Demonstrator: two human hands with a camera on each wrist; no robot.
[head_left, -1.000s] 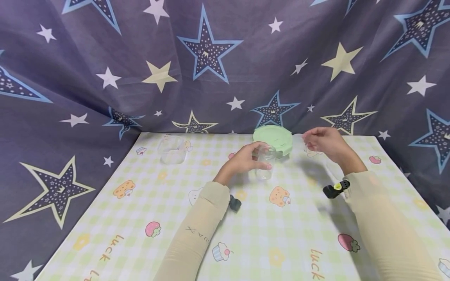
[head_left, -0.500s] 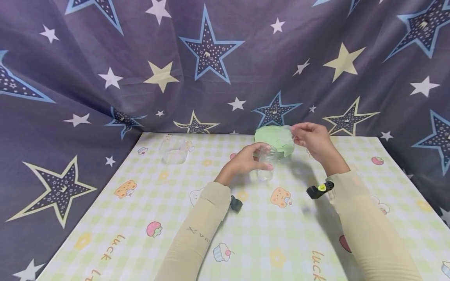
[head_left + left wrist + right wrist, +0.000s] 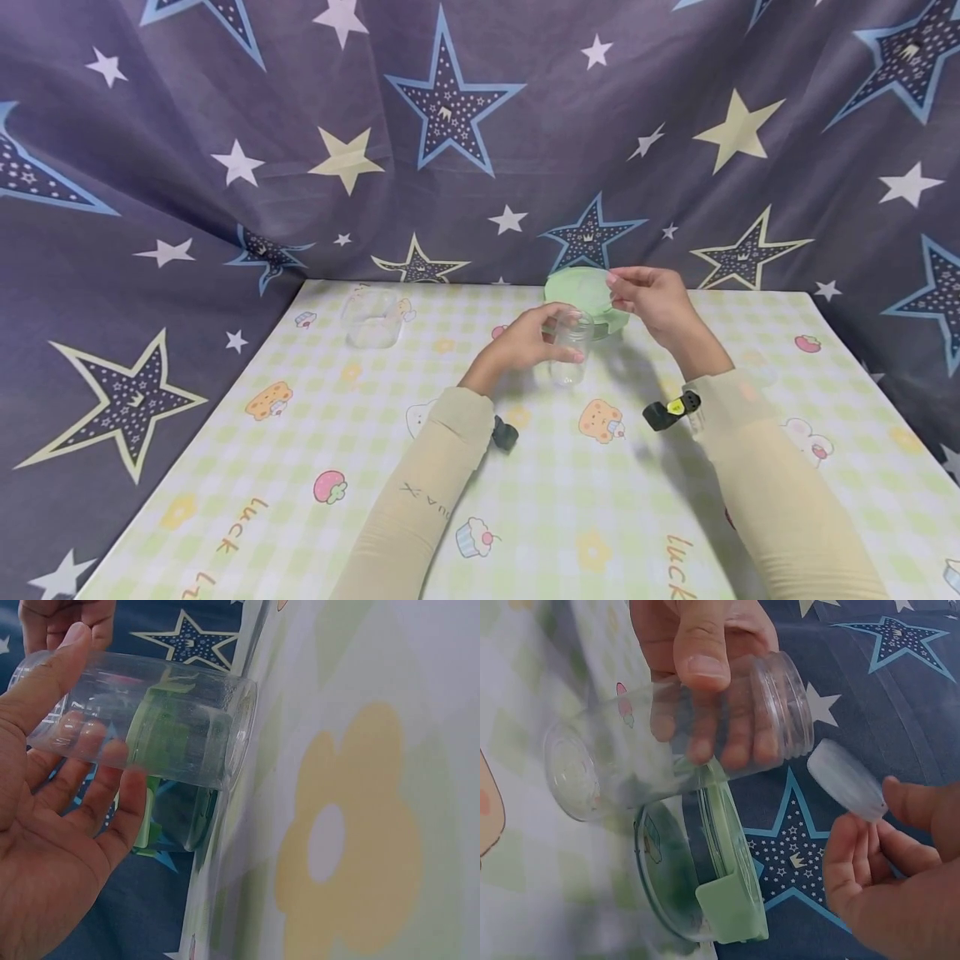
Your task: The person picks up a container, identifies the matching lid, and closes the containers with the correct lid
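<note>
My left hand (image 3: 521,337) grips a clear jar (image 3: 622,761), thumb on one side and fingers round the other. The jar is upright, its base right at the tablecloth in the left wrist view, and its threaded mouth is uncovered. My right hand (image 3: 656,304) pinches the edge of a translucent round lid (image 3: 845,778) between thumb and fingers. The lid is tilted and sits just beyond the jar's mouth in the right wrist view. Behind the jar stands a round glass food container with a green clip-on lid (image 3: 577,287), partly hidden by the jar and left hand.
A clear, see-through container (image 3: 373,321) stands at the back left of the table. The checked tablecloth (image 3: 540,500) carries printed figures. A dark star-patterned curtain (image 3: 465,208) hangs right behind the table's back edge.
My right hand has moved left with the lid, from beside the green-lidded container to close above the jar. The left hand and jar have stayed in place.
</note>
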